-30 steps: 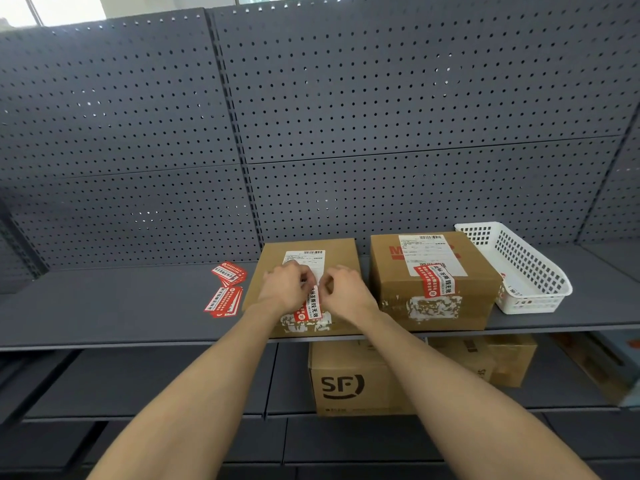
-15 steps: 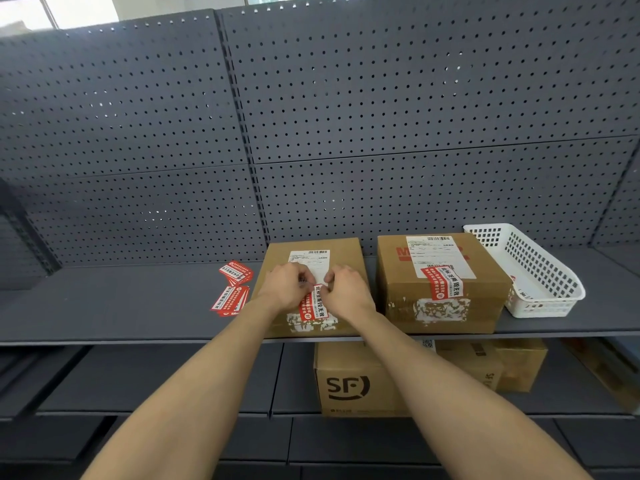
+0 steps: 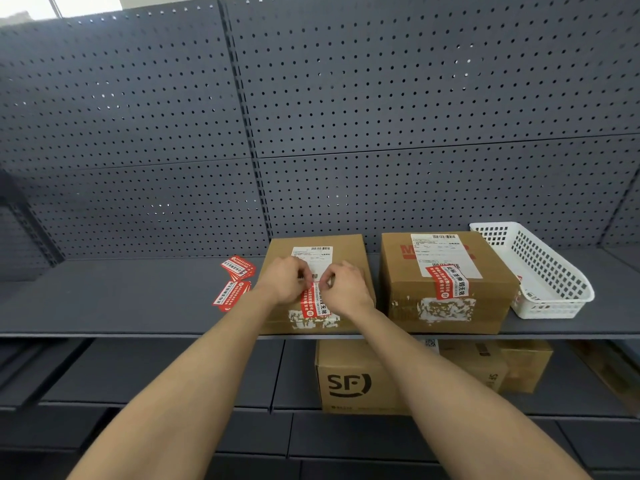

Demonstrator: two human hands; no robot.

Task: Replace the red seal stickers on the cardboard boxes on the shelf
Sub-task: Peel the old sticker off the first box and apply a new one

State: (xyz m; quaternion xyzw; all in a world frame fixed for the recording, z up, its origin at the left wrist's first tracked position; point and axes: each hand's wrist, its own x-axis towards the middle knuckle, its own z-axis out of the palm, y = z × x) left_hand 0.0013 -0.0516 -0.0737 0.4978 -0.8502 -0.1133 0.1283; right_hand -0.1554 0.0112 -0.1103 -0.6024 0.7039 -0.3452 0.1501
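Two cardboard boxes stand side by side on the grey shelf [image 3: 104, 299]. On the left box [image 3: 349, 251] a red seal sticker [image 3: 313, 303] runs over the front top edge, above torn white sticker residue. My left hand [image 3: 284, 282] and my right hand [image 3: 346, 289] rest on this box, fingertips pinched together at the sticker's upper end. The right box [image 3: 485, 299] carries its own red seal sticker [image 3: 446, 282] below a white shipping label. A loose pile of red stickers [image 3: 235, 282] lies on the shelf left of the boxes.
A white plastic basket [image 3: 540, 271] sits at the right end of the shelf. Perforated grey panels form the back wall. On the lower shelf stand an SF-marked carton [image 3: 349, 379] and other cartons [image 3: 519, 365].
The view has shifted slightly. Both hands stay on the left box, fingertips drawn closer together at the sticker's top.
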